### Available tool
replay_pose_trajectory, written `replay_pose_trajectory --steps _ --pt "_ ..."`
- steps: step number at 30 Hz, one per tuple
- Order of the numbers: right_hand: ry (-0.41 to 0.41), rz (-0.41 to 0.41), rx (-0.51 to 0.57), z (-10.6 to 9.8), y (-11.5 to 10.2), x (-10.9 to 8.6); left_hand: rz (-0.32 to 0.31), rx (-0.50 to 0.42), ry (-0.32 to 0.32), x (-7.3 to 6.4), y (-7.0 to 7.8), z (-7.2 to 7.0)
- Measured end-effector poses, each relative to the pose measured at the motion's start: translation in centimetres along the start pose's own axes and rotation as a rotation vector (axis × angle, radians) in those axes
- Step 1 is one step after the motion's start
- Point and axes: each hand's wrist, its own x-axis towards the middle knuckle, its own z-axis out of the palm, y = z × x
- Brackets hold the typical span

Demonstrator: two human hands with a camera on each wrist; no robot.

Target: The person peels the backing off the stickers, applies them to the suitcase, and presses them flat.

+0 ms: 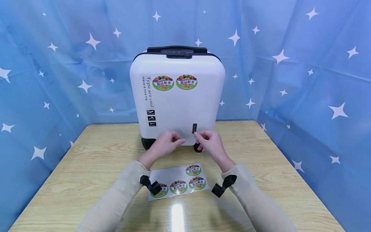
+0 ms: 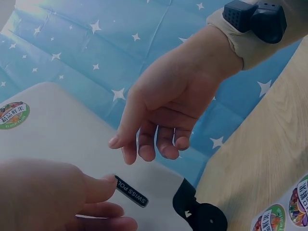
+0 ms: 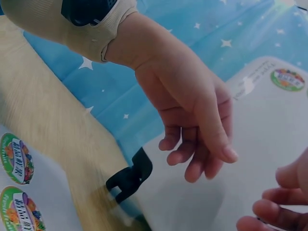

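A white hard-shell suitcase [image 1: 185,106] stands upright on the table, with two oval fruit stickers [image 1: 163,83] side by side on its upper front. Low in front of it hangs my left hand [image 1: 166,143], fingers loosely curled and nothing between them. My right hand [image 1: 211,143] is at the suitcase's lower right, thumb near the forefinger, also holding nothing visible. In the head view its fingertips overlap the lower end of a small black name tag [image 1: 194,128]. The left wrist view shows this right hand [image 2: 168,106] with its fingers bent down and apart.
On the wood-look table [image 1: 252,154], a white sticker sheet [image 1: 168,174] lies below the hands, bearing several matching fruit stickers along its right and near sides. Black wheels [image 1: 147,143] show under the suitcase. A blue star-patterned curtain [image 1: 290,80] surrounds the table's back and sides.
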Motion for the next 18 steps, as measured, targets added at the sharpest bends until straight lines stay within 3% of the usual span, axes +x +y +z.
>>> replay_pose_trajectory --steps 18 --pt "-0.011 0.066 -0.085 0.8 2.9 -1.4 0.0 0.049 -0.041 -0.1 -2.2 2.3"
